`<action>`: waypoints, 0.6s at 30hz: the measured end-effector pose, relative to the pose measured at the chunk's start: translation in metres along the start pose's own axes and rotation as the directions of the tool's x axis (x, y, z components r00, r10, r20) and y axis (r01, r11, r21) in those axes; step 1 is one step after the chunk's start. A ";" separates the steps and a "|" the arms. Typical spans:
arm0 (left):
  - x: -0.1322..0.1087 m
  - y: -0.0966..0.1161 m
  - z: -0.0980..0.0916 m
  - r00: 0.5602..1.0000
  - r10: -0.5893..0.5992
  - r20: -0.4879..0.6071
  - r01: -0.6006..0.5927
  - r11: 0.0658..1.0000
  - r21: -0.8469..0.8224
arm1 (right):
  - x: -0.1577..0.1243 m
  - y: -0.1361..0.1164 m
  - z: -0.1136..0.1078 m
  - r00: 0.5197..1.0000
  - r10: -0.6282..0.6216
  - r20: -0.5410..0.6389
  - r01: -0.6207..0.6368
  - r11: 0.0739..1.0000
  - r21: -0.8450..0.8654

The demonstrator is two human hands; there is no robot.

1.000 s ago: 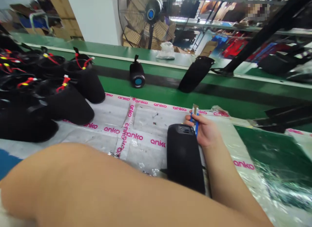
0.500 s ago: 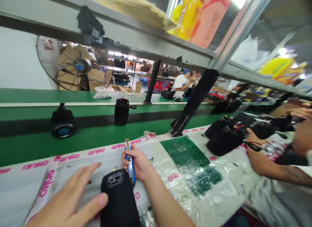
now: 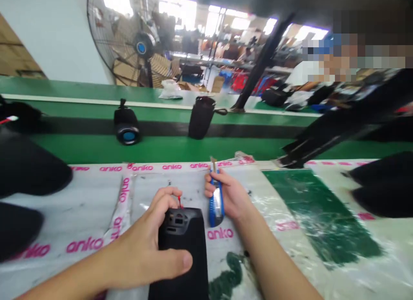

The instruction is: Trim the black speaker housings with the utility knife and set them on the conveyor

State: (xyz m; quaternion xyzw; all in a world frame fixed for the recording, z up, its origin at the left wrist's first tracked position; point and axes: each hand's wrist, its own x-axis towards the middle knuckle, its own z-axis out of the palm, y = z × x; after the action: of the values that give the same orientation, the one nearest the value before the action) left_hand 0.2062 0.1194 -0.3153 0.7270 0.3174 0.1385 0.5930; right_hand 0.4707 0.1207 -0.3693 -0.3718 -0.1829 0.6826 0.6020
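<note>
My left hand (image 3: pixel 145 244) is around a black portable speaker body (image 3: pixel 189 265), its thumb across the front and its fingers along the far left side. A port panel shows near the speaker's top end, and a short red wire (image 3: pixel 180 200) sticks up there beside my fingertips. Closed around a blue utility knife (image 3: pixel 216 201), my right hand (image 3: pixel 229 192) is just right of the speaker. The knife's blade points up and away from me. Its tip is apart from the speaker.
Black speaker bodies lie at the left (image 3: pixel 29 162) and right (image 3: pixel 383 188) of the plastic-covered bench (image 3: pixel 87 205). Beyond it, two speakers (image 3: pixel 127 123) (image 3: pixel 201 117) stand on a green conveyor belt (image 3: pixel 161 145). A slanted black post (image 3: pixel 335 123) rises at the right. A fan (image 3: pixel 141 47) stands behind.
My left hand has closed onto the speaker, having been open beside it. My right hand still holds the knife, now farther from the speaker. The view has turned left and down.
</note>
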 end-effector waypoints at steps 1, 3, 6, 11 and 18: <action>-0.004 -0.001 -0.008 1.000 -0.005 0.023 0.004 1.000 0.025 | 0.000 -0.001 0.000 1.000 0.010 0.008 -0.010 1.000 0.004; -0.010 -0.008 -0.019 1.000 0.012 0.027 -0.013 0.999 0.036 | 0.001 -0.002 -0.001 0.999 0.025 0.021 -0.025 1.000 0.015; -0.013 -0.028 -0.024 0.999 0.048 -0.006 -0.048 0.996 -0.079 | 0.002 -0.004 -0.004 0.999 0.046 0.023 -0.046 0.999 0.023; -0.012 -0.039 -0.021 0.999 0.033 0.038 -0.025 0.981 -0.193 | 0.002 -0.008 0.001 0.997 0.062 -0.040 -0.062 0.998 -0.011; -0.014 -0.030 -0.016 0.997 -0.066 0.041 0.072 0.981 -0.179 | 0.001 -0.011 0.008 0.991 0.066 -0.116 -0.072 0.996 -0.050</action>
State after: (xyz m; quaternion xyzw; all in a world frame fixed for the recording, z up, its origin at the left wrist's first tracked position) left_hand 0.1775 0.1263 -0.3369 0.6612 0.3181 0.1334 0.6662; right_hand 0.4721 0.1253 -0.3564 -0.4327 -0.1537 0.6752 0.5773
